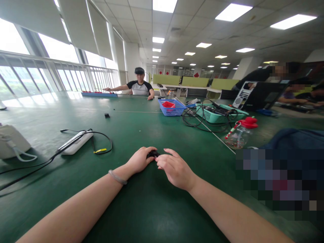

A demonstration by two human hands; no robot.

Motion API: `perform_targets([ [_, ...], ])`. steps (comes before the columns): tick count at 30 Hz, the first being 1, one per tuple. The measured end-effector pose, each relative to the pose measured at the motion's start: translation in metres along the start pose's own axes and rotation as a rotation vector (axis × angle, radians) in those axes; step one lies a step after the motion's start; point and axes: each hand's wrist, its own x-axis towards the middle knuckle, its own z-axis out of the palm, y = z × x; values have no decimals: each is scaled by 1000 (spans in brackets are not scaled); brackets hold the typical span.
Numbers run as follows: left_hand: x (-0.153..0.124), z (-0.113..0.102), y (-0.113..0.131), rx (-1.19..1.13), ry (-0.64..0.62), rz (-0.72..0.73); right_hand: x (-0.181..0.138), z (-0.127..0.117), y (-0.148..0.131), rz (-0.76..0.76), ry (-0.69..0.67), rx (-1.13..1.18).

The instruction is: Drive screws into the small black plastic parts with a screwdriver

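Low over the green tabletop, my left hand (139, 160) curls its thumb and fingers around a small black object (153, 154). Its kind is hard to make out, as my fingers cover much of it. My right hand (177, 171) comes in from the other side, its fingertips pinched together at the object's right edge while one finger stands off above. A pale bracelet (117, 177) circles my left wrist. Farther off to the left lies a small black block (107, 115).
On the left lie a white power strip (77, 143), black cables and a white case (14, 141). A blue basket (173, 110), a green basket (214, 116) with cables, and a red-lidded bottle (240, 135) stand right of centre. A person (140, 87) sits across the table.
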Motion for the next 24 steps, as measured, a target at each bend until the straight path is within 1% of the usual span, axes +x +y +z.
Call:
perform_targets([
  [13, -1, -1, 1, -23, 2, 10, 1, -1, -1, -49, -39, 15],
  [17, -1, -1, 2, -19, 14, 5, 0, 0, -1, -51, -33, 7],
  [24, -1, -2, 2, -6, -1, -6, 0, -2, 0, -1, 20, -9],
])
